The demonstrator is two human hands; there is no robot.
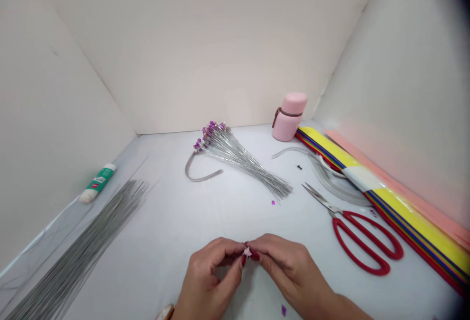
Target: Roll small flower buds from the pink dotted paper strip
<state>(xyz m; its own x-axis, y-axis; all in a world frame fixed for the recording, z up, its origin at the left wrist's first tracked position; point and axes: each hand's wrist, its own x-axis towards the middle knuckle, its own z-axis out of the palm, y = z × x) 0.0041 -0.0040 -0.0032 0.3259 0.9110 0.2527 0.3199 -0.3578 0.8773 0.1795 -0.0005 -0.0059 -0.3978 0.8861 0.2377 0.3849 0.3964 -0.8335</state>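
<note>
Both my hands meet low in the middle of the view, just above the white table. My left hand (211, 273) is closed, its thumb and index finger pinching one side of a tiny pale pink star-shaped flower (247, 252). From the other side my right hand (290, 268) pinches the same small flower with thumb and fingertips. The fingertips hide part of it. Farther back lies a bundle of silvery wire stems (249, 163) topped with small purple flowers (211, 129). A purple scrap (284, 310) lies below my right hand.
Red-handled scissors (362, 234) lie at right beside clear tubing (326, 178) and a stack of coloured sheets (396, 202). A pink flask (289, 118) stands at the back. Bare grey wires (88, 241) and a green-and-white glue stick (98, 183) lie at left. White walls enclose the table.
</note>
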